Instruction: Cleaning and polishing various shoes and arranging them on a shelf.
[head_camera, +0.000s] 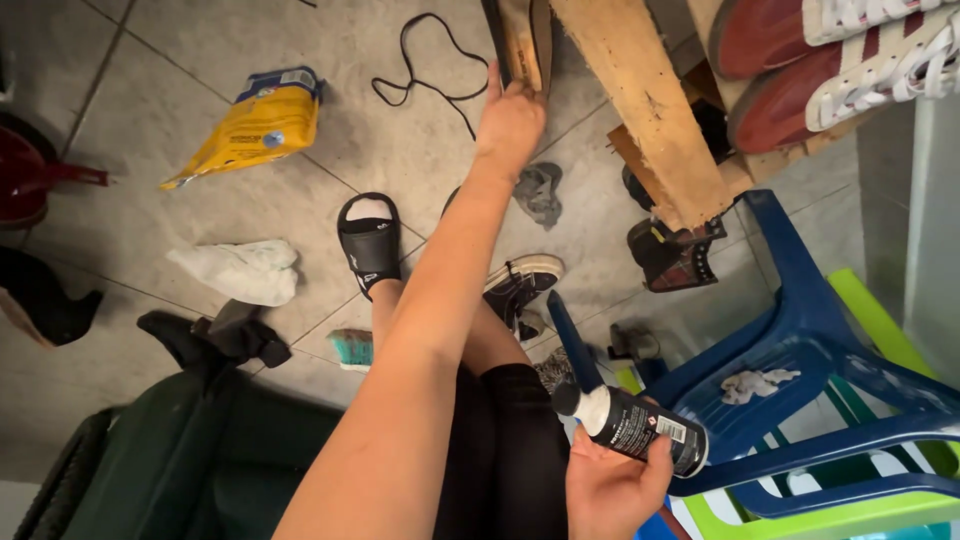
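A floor (200, 130) of large pale grey tiles spreads under the scene, littered with shoes and rags. The left hand (510, 120) stretches far forward on a straight arm, fingers extended and lying together against a flat tan insole (527, 40) that stands on edge beside a rough, splintered wooden plank (645, 110); the hand presses on the insole rather than wrapping it. The right hand (615, 490) sits close to the body at the bottom of the view, fingers curled tight round a small cylindrical bottle (635, 428), black with a label and a whitish neck under a dark cap, lying tilted with the cap pointing left. Just right of that bottle stands a stack of moulded plastic chairs, the blue chair (800, 330) on top carrying a crumpled white rag (755, 383) in its seat. On the floor, a thin black lace (425, 70) loops near the insole, a yellow plastic bag (255, 125) lies slumped to the left, and a soft white cloth (240, 270) is bunched nearby. A black sandal (368, 240) is on the person's foot, and a black sneaker (520, 285) with a white sole lies beside it. Two red shoes (830, 70) with white laces rest at the upper right.
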